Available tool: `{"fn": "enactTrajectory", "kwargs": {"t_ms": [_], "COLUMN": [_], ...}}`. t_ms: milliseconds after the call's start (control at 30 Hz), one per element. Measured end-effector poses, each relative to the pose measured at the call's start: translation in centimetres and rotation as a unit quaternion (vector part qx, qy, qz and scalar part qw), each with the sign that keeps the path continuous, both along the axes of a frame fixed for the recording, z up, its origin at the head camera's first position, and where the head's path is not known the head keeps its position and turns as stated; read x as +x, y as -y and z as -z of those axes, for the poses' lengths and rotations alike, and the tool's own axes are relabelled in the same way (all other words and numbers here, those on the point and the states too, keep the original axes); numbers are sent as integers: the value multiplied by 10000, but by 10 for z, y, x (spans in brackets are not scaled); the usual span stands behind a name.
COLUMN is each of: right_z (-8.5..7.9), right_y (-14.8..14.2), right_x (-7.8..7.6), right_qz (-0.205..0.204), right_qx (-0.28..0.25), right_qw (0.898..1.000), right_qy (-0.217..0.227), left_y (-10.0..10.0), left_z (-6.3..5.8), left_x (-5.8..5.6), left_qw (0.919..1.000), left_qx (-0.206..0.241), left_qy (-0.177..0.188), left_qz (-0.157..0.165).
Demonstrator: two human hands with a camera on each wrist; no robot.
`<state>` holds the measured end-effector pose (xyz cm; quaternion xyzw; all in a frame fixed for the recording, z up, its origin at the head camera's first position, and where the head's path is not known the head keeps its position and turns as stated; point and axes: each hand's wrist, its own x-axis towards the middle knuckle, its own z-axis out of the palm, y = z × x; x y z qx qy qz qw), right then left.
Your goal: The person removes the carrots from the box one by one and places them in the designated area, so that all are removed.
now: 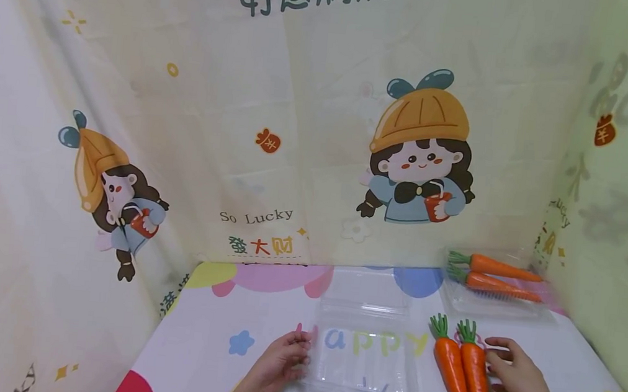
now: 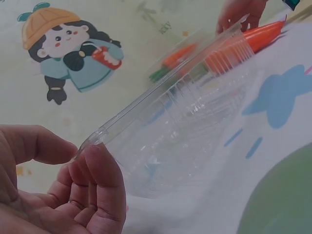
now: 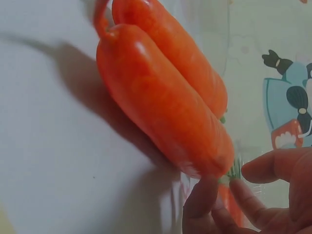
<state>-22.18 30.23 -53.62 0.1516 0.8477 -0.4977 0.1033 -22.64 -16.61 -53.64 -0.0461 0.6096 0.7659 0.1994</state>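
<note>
My left hand point(image 1: 279, 364) pinches the left rim of an open clear plastic box point(image 1: 360, 377) between thumb and forefinger. The box's see-through lid point(image 1: 364, 291) is folded back behind it; in the left wrist view the box point(image 2: 170, 141) looks tilted. To its right, two orange toy carrots point(image 1: 451, 373) with green tops lie side by side on the table. Beside the right-hand carrot point(image 1: 476, 378) is my right hand point(image 1: 519, 376), its fingers loosely bent and holding nothing. In the right wrist view its fingertips are close to that carrot point(image 3: 161, 102); contact is unclear.
A second clear plastic box point(image 1: 467, 306) with two more carrots point(image 1: 506, 267) stands at the back right. A printed cloth point(image 1: 322, 97) hangs behind the table and along both sides. Colourful shapes and letters mark the white tabletop point(image 1: 201, 335).
</note>
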Motion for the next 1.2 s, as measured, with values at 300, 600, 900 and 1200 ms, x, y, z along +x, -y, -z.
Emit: {"fn": "enactTrajectory", "kwargs": {"t_ms": [300, 600, 900, 1200], "right_z": [-2, -3, 0, 6], "right_y": [-11, -23, -41, -64], "right_x": [6, 8, 9, 6], "right_qz": [-175, -213, -391, -387], "right_qx": [180, 345, 791, 1007], "right_qw": [9991, 9981, 9939, 9933], "right_qy": [-330, -474, -663, -418], "left_y": [21, 41, 57, 76], "left_z": [1, -1, -2, -2], "left_x": [3, 9, 10, 12], "left_qw": [9995, 9989, 9979, 9974], "left_qx": [-186, -160, -273, -333], "left_qy": [184, 287, 306, 287], "left_qz": [-195, -323, -492, -577]}}
